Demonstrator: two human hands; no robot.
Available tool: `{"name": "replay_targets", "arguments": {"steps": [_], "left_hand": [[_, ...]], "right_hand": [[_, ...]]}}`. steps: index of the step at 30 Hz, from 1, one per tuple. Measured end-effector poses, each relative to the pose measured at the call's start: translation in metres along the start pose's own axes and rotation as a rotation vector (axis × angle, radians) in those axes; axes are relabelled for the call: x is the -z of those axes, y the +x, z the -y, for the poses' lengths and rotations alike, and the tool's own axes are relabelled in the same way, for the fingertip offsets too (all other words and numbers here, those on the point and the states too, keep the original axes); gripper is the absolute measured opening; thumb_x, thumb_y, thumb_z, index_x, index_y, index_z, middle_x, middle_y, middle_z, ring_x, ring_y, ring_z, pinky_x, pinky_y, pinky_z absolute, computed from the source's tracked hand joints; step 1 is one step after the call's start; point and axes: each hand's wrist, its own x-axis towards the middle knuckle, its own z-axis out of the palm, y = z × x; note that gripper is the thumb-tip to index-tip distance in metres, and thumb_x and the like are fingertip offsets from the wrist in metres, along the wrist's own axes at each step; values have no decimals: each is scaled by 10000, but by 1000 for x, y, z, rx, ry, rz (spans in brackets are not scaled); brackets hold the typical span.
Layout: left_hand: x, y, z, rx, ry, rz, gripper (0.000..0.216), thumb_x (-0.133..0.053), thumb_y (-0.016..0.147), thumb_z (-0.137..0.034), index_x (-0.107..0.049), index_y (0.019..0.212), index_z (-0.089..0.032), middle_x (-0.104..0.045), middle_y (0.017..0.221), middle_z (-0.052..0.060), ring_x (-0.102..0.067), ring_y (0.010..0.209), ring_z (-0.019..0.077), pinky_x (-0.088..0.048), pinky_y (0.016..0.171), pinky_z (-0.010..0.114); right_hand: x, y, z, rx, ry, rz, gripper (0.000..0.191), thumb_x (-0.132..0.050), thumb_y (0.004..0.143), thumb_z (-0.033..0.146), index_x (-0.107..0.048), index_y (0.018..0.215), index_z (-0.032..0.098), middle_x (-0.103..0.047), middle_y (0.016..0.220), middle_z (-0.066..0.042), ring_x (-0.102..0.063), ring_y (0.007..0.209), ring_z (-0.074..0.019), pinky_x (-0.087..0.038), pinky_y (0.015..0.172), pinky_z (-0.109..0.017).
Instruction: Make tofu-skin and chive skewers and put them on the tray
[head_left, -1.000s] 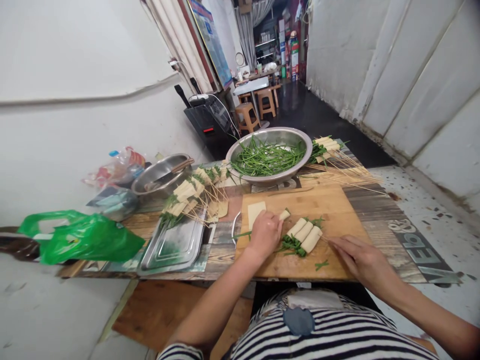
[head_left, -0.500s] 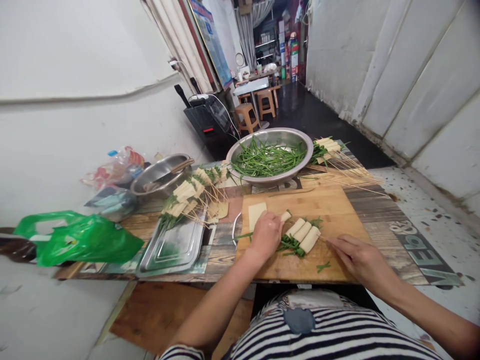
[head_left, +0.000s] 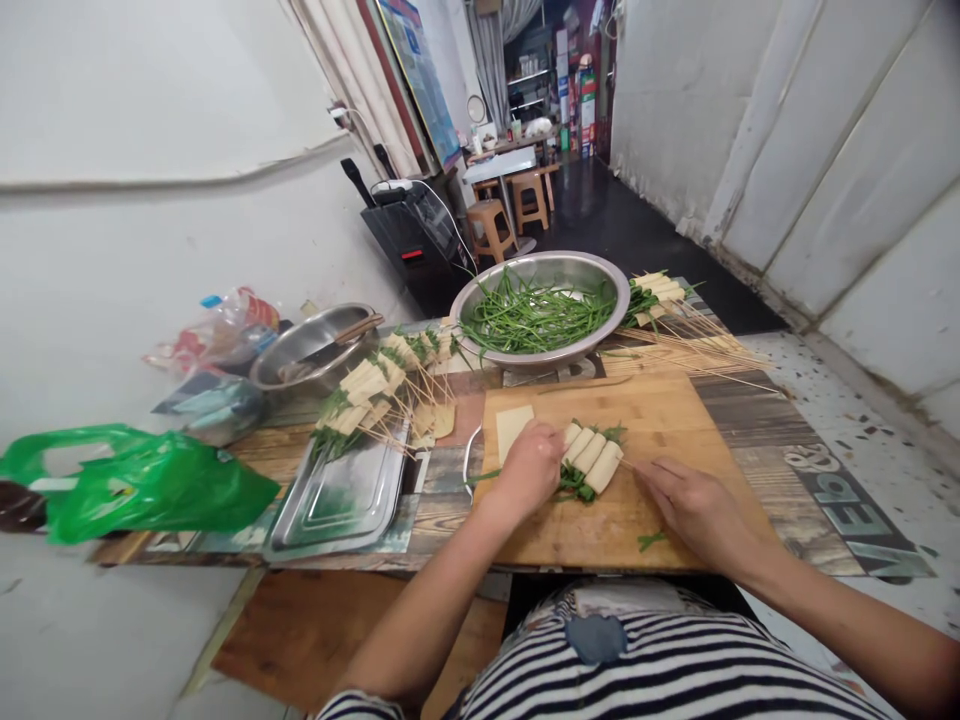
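On a wooden cutting board (head_left: pixel 660 400) lie several pale tofu-skin rolls (head_left: pixel 592 455) stuffed with green stems, packed side by side. My left hand (head_left: pixel 529 470) is closed over the leftmost roll, pressing it against the others. My right hand (head_left: pixel 686 500) sits just right of the rolls, fingers pinched on a thin bamboo skewer whose tip meets the rightmost roll. A flat tofu sheet (head_left: pixel 511 428) lies on the board above my left hand.
A steel bowl of green stems (head_left: pixel 541 305) stands behind the board. Finished skewers are heaped on a steel tray (head_left: pixel 341 500) at left and by the bowl at right (head_left: pixel 664 300). A smaller steel bowl (head_left: pixel 311 350) and a green plastic bag (head_left: pixel 142 485) sit further left.
The separate roll under my left hand has been pushed up against the others. My right hand has moved left with the skewer up to the rolls. The camera shifted slightly.
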Motion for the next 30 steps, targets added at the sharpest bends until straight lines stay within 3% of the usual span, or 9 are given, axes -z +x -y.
{"name": "replay_targets", "arguments": {"steps": [3, 5, 7, 14, 19, 23, 26, 30], "left_hand": [[-2, -7, -11, 109, 46, -43, 232, -514, 893, -342, -645, 847, -156, -623, 816, 84, -557, 825, 222, -427, 800, 351], [-5, -12, -24, 229, 93, -98, 442, -581, 808, -539, -630, 998, -143, -620, 929, 113, -547, 902, 265, -428, 825, 393], [-9, -16, -37, 329, 127, -136, 606, -612, 736, -620, -593, 1106, -140, -607, 1004, 128, -531, 954, 292, -423, 847, 423], [-10, -5, -54, 442, 162, -117, 495, -664, 680, -470, -598, 1057, -156, -618, 969, 111, -543, 955, 289, -424, 864, 426], [-11, 45, -53, 363, 122, -178, 530, -670, 669, -514, -598, 1074, -179, -624, 980, 106, -557, 988, 290, -435, 888, 427], [-25, 75, -59, 306, 19, -182, 454, -724, 648, -488, -636, 966, -176, -627, 886, 97, -573, 902, 283, -464, 853, 430], [-37, 76, -63, 311, -84, -241, 507, -769, 628, -447, -636, 1042, -188, -618, 931, 94, -563, 910, 280, -474, 849, 432], [-47, 70, -63, 374, -120, -282, 547, -791, 607, -461, -630, 1063, -205, -600, 981, 90, -547, 936, 283, -468, 854, 466]], "right_hand": [[0, 2, 1, 5, -48, -2, 285, -366, 942, 156, -650, 918, 161, -614, 740, -47, -570, 632, -138, -423, 576, -241], [0, 2, 3, 0, -86, -5, 276, -375, 940, 151, -644, 877, 153, -595, 724, -42, -561, 609, -141, -406, 559, -254], [0, 2, 5, -6, -114, -10, 262, -391, 936, 154, -639, 852, 152, -587, 718, -39, -556, 596, -146, -393, 549, -265], [3, -2, -4, -33, -10, -3, 246, -387, 934, 155, -633, 946, 168, -630, 822, -52, -593, 711, -162, -432, 652, -269], [26, 14, -36, -107, -24, -48, 277, -375, 928, 169, -650, 958, 170, -648, 855, -74, -588, 740, -159, -425, 672, -255], [35, 19, -58, -200, -121, 54, 287, -395, 923, 162, -643, 778, 165, -615, 770, -61, -563, 737, -161, -384, 628, -247], [34, 15, -73, -187, -144, 85, 297, -402, 931, 193, -631, 743, 170, -605, 812, -67, -556, 794, -168, -385, 652, -248], [41, 22, -105, -189, -138, 124, 273, -413, 924, 214, -668, 840, 167, -632, 844, -72, -571, 799, -156, -404, 692, -240]]}}
